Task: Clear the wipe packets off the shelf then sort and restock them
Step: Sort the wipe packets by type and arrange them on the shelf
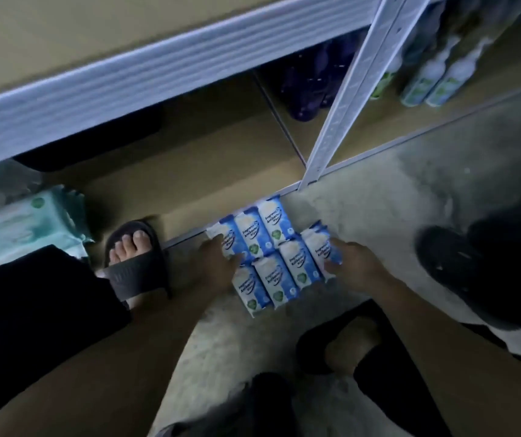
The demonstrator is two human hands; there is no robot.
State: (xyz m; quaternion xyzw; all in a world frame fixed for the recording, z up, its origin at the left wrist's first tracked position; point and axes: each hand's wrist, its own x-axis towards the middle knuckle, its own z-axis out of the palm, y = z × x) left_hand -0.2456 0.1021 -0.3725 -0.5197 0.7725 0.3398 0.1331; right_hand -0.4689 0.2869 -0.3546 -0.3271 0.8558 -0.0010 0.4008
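Several blue and white antibacterial wipe packets [268, 253] lie in two rows on the concrete floor, just in front of the bottom shelf's edge. My left hand [215, 263] grips the leftmost packet [226, 241] of the far row, fingers curled round its side. My right hand [352, 263] grips the rightmost packet [319, 247] from the other side. The low brown shelf board [171, 171] behind the packets is bare. A larger pale green wipe pack [22, 228] sits at the far left.
A white metal upright [347, 99] divides the shelf bays. Dark purple bottles [309, 86] and green and white spray bottles [436, 80] stand in the right bay. My sandalled left foot [133, 257] rests at the shelf edge; another person's dark shoe [445, 263] is at the right.
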